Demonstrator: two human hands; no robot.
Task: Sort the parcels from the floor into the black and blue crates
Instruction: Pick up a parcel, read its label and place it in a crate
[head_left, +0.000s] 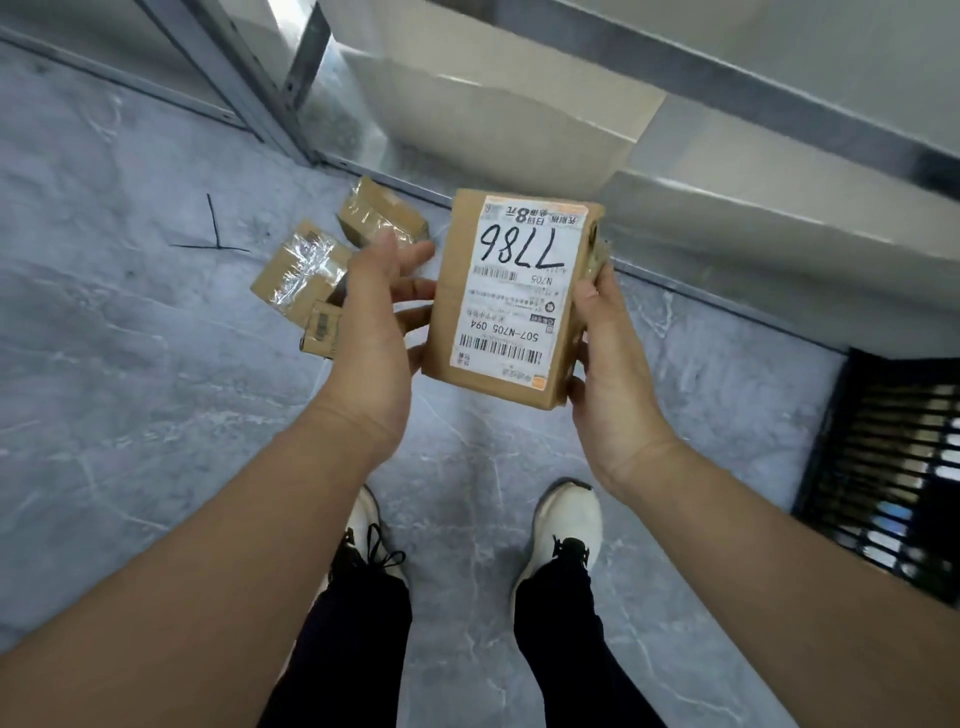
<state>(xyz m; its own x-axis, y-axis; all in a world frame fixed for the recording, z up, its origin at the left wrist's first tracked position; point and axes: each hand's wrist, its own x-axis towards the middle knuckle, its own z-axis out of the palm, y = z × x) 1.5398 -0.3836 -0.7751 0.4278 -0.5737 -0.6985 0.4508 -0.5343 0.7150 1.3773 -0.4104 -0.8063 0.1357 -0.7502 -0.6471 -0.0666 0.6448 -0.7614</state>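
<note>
Left of the held parcel (511, 301), your left hand (371, 332) covers part of a small parcel (321, 332) on the floor and the near corner of the far parcel (382, 213). That hand's fingers (415, 288) run behind the held parcel's left edge, so you cannot tell whether their tips curl there. Your right hand (613, 364) hides most of its fingers behind the right side (the thumb shows plainly). The label (519, 280) carries fine print too small to read. Right of the held parcel, the black crate (831, 441) is cut by the picture's edge, its contents a blur through the mesh.
</note>
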